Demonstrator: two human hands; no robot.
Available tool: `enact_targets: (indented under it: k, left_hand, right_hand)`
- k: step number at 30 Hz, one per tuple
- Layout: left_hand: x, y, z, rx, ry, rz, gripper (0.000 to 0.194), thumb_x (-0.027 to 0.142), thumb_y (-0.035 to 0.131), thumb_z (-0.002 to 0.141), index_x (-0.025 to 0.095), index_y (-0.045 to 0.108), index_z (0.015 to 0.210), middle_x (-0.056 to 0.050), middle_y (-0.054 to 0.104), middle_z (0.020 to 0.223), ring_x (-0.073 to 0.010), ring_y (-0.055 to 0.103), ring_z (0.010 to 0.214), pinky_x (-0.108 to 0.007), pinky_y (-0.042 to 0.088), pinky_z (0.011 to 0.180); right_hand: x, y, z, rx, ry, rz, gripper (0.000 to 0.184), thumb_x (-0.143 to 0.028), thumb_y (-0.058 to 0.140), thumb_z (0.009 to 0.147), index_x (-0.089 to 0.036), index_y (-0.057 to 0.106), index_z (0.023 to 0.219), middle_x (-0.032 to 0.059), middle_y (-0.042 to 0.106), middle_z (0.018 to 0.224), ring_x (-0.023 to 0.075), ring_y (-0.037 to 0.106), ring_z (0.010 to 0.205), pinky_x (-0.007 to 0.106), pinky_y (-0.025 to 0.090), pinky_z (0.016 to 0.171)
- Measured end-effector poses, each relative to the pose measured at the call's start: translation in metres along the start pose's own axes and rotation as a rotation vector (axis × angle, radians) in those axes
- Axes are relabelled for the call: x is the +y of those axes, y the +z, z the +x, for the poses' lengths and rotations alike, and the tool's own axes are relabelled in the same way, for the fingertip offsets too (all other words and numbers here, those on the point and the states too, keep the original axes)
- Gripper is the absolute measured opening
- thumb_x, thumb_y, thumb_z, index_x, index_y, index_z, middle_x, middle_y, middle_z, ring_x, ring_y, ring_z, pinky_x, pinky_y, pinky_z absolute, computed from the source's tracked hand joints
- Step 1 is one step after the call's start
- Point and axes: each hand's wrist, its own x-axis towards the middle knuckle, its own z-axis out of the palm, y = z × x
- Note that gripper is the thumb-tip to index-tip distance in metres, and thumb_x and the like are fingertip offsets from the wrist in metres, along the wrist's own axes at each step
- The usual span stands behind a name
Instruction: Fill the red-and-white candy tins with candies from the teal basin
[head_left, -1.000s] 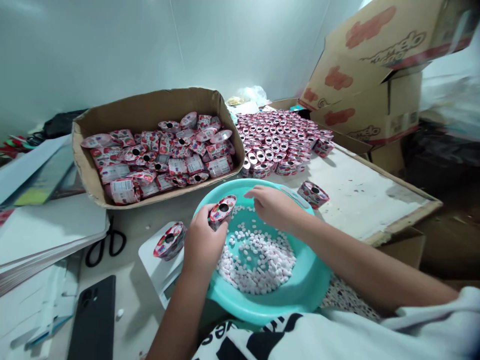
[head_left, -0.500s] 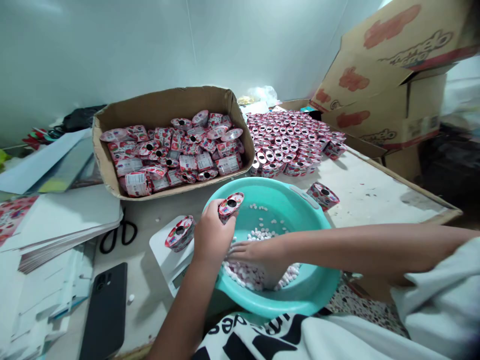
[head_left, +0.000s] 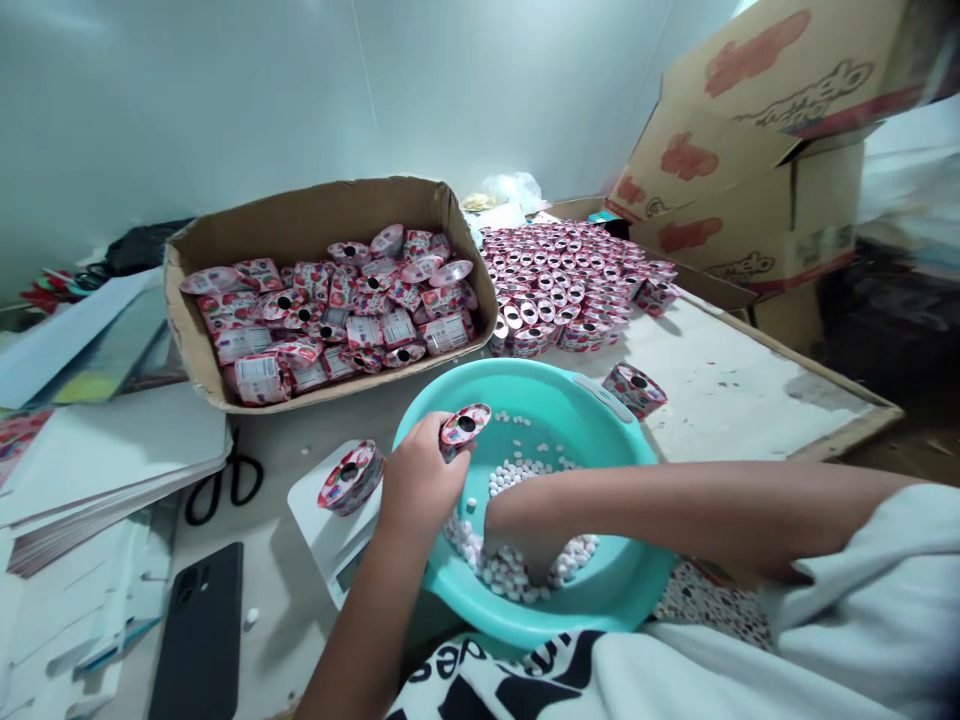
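Surface: pale worktable (head_left: 712, 380) against a plain light wall, cluttered on all sides.

Centre, lower frame: teal basin (head_left: 600, 600), holding a heap of small pink-and-white tablets (head_left: 525, 575) gathered toward its near side.

Left hand (head_left: 416, 480): at the basin's left rim, closed around a small red-and-pink container (head_left: 465, 427), held upright with its round dark opening facing up.

Right hand (head_left: 525, 525): inside the basin, fingers pushed down into the tablets and curled; what they hold cannot be told, since the tablets hide the fingertips.

Just left of the basin: a second matching container (head_left: 351, 477) lying tilted on a white scale (head_left: 330, 530).

Upper centre: open cardboard tray (head_left: 300, 215), filled with the same kind of containers lying loose.

Right of the tray: a dense stack of containers (head_left: 570, 285) with open tops, set on the table; one stray container (head_left: 634, 388) just beside the basin's far right rim.

Upper right: large printed cardboard boxes (head_left: 750, 150).

Left of frame: stacks of white paper (head_left: 97, 470), black scissors (head_left: 225, 485), a dark phone (head_left: 199, 630) at lower left.
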Motion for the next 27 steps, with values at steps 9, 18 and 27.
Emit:
enact_targets:
  k: [9, 18, 27]
  left_hand:
    - [-0.002, 0.004, 0.0, -0.136, 0.135, 0.095, 0.008, 0.022, 0.061, 0.085, 0.021, 0.061, 0.093, -0.004, 0.069, 0.094, -0.023, 0.063, 0.089, -0.03, 0.04, 0.071]
    - [-0.007, 0.003, 0.001, -0.121, 0.167, 0.059, 0.012, 0.029, 0.064, 0.085, 0.021, 0.06, 0.093, -0.005, 0.067, 0.092, -0.0228, 0.063, 0.089, -0.03, 0.043, 0.074]
    - [-0.001, 0.003, 0.001, -0.036, 0.023, -0.029, 0.017, 0.028, 0.065, 0.081, 0.021, 0.061, 0.096, -0.005, 0.07, 0.096, -0.0229, 0.064, 0.092, -0.031, 0.045, 0.076]
  right_hand:
    - [0.014, -0.083, -0.045, 0.381, 0.185, -0.111, 0.009, -0.009, 0.075, 0.065, -0.016, 0.069, 0.068, -0.0068, 0.051, 0.051, 0.0056, 0.033, 0.047, 0.024, 0.023, 0.046]
    - [0.016, -0.079, -0.023, 0.5, 0.185, -0.166, 0.009, -0.014, 0.068, 0.075, -0.016, 0.065, 0.067, -0.0039, 0.055, 0.057, 0.007, 0.034, 0.052, 0.026, 0.03, 0.055]
    - [0.023, -0.084, -0.053, 0.616, 0.152, -0.177, 0.053, -0.019, 0.071, 0.079, -0.02, 0.058, 0.13, 0.0082, 0.064, 0.121, 0.0209, 0.064, 0.099, 0.03, 0.05, 0.079]
